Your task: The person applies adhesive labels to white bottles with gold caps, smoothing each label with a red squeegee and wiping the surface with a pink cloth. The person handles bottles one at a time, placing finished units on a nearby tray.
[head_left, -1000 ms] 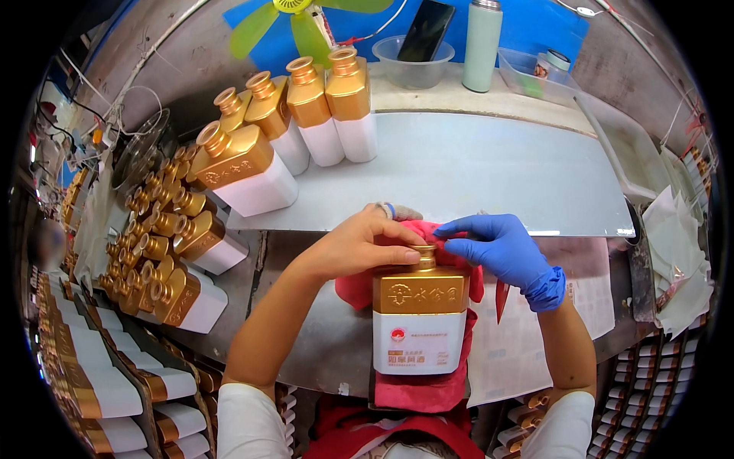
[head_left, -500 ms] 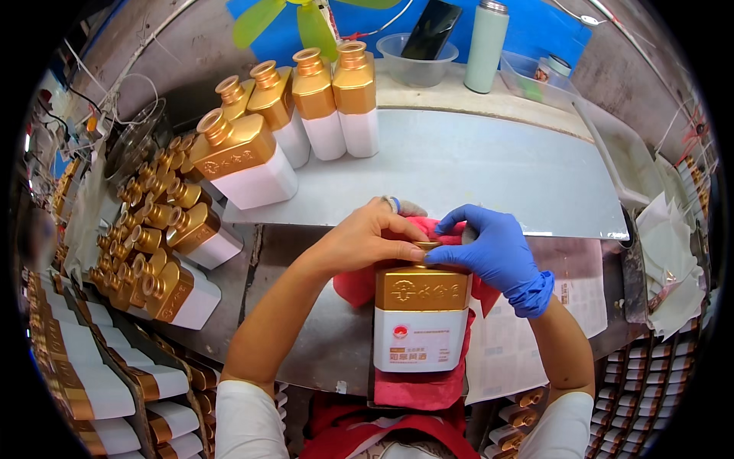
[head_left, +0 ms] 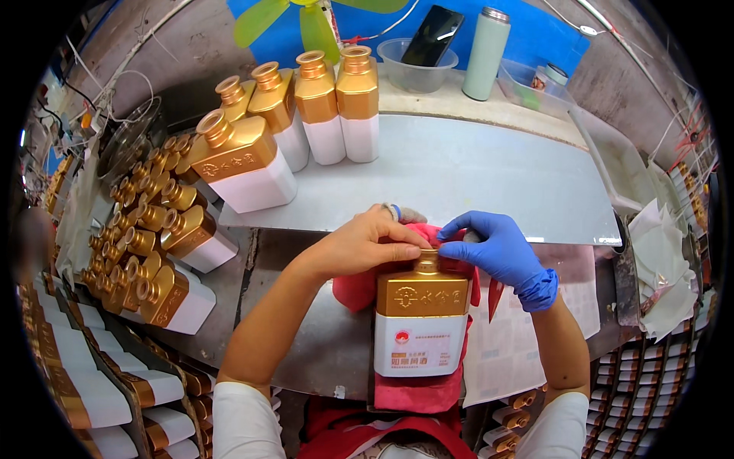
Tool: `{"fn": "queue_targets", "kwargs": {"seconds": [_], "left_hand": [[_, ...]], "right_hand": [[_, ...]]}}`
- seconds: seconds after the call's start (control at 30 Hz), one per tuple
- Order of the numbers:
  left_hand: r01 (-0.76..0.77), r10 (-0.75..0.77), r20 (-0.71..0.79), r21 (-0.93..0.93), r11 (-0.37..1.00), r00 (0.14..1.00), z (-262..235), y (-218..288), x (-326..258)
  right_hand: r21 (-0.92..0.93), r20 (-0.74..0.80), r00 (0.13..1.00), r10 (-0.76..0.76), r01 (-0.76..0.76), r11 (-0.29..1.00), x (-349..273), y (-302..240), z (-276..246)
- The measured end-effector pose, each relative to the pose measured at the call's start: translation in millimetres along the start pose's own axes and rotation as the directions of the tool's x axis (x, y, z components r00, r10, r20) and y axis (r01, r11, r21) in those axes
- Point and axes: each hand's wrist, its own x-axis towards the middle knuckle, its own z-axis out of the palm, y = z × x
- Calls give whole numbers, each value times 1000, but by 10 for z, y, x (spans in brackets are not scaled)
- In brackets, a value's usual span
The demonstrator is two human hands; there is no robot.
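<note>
The bottle (head_left: 423, 336) stands upright in front of you, gold above and white below, its printed side toward you, with a pink-red cloth (head_left: 419, 394) showing under its base and behind its neck. Your left hand (head_left: 371, 243) is bare, with a band on one finger, and reaches in from the left; its thumb lies at the bottle's mouth and the forefinger curves just above it. You have the farther fingers of that hand behind the neck, partly hidden, so I cannot tell whether they pinch the cloth. Your right hand (head_left: 495, 245), in a blue glove, comes from the other side, thumb and forefinger bent toward the neck with a gap between them; whether their tips press on anything cannot be told. A red pointed thing (head_left: 495, 298) sits below that hand, near the printed paper (head_left: 520, 344) to the bottle's right. Beyond your hands lies a pale board (head_left: 474, 168), with five more gold-and-white bottles (head_left: 256, 180) grouped at its left end, and a crowd of similar ones (head_left: 191, 243) farther left. Past the board you have a clear bowl (head_left: 417, 79) with a phone (head_left: 433, 37) leaning in it, and a pale green flask (head_left: 487, 57) just beside it
</note>
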Motion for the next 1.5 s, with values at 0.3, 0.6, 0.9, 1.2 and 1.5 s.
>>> {"fn": "queue_targets", "kwargs": {"seconds": [0.3,0.6,0.9,1.2,1.5], "left_hand": [[82,-84,15,90,993,996,-14,-16,-7],[69,-71,20,74,995,997,-34,-22,9],[41,-37,-27,147,988,999,23,-1,-2],[-28,21,45,149,988,999,-34,-133,28],[-94,91,30,121,988,995,-30,-93,25]], "right_hand": [[-226,-28,998,-47,39,973,-60,-137,81],[-86,51,999,-14,18,996,-16,-97,-29],[-71,33,999,-16,18,997,-7,-56,-7],[-172,-26,996,-86,81,982,-26,-66,68],[34,47,998,-46,44,998,36,56,-25]]}}
